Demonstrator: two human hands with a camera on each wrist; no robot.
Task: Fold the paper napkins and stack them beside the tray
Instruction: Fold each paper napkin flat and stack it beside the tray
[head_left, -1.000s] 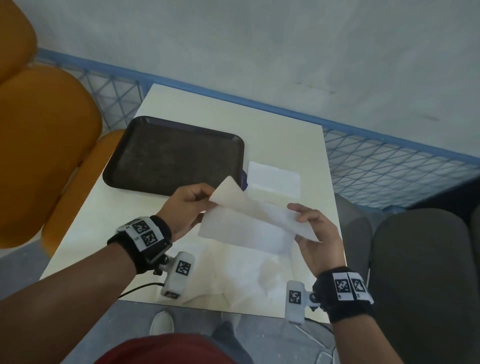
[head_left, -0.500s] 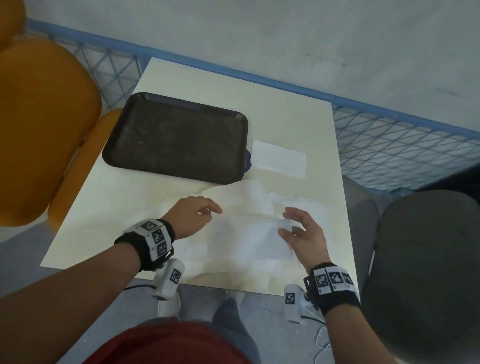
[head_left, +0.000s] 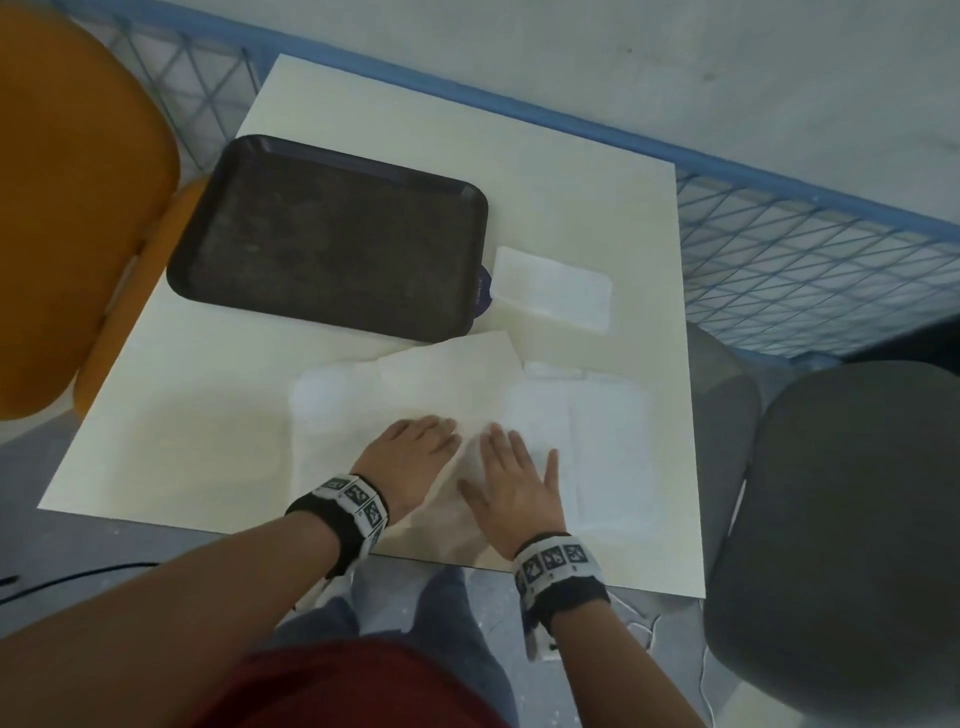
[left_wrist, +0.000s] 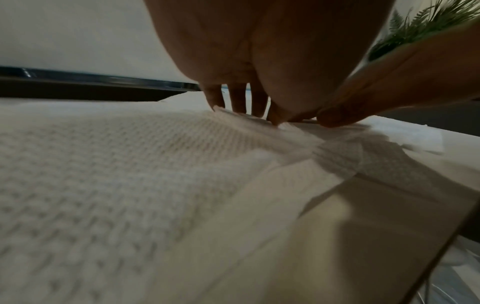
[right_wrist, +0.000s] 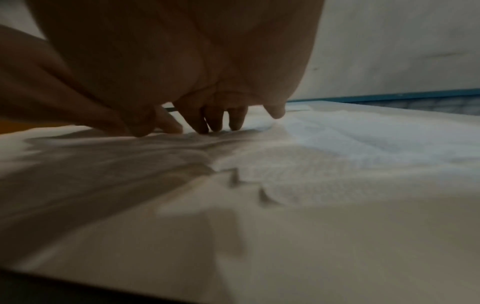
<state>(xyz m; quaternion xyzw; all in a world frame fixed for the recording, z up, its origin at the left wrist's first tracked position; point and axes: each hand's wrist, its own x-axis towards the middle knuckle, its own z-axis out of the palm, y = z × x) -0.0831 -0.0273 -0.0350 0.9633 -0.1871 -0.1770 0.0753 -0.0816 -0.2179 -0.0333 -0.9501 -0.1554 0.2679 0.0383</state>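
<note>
A dark tray (head_left: 332, 239) lies at the table's left back. Right of it sits a folded white napkin (head_left: 551, 288). Nearer me, several loose white napkins (head_left: 608, 436) spread over the table's front half. My left hand (head_left: 415, 447) and right hand (head_left: 511, 467) lie side by side, palms down, fingers straight, pressing a napkin (head_left: 470, 457) flat on the heap. In the left wrist view the left hand's fingertips (left_wrist: 239, 107) push into the embossed paper (left_wrist: 103, 164), with the tray's rim (left_wrist: 91, 86) behind. In the right wrist view the fingertips (right_wrist: 215, 123) press creased paper (right_wrist: 285, 164).
An orange chair (head_left: 78, 218) stands left of the table and a grey chair (head_left: 841, 519) right of it. A blue mesh fence (head_left: 810, 270) runs behind. The table's (head_left: 571, 156) front edge is just under my wrists.
A second ago both hands held a napkin up in the air; they have lowered it onto the heap and now press it flat with the hands closer together.
</note>
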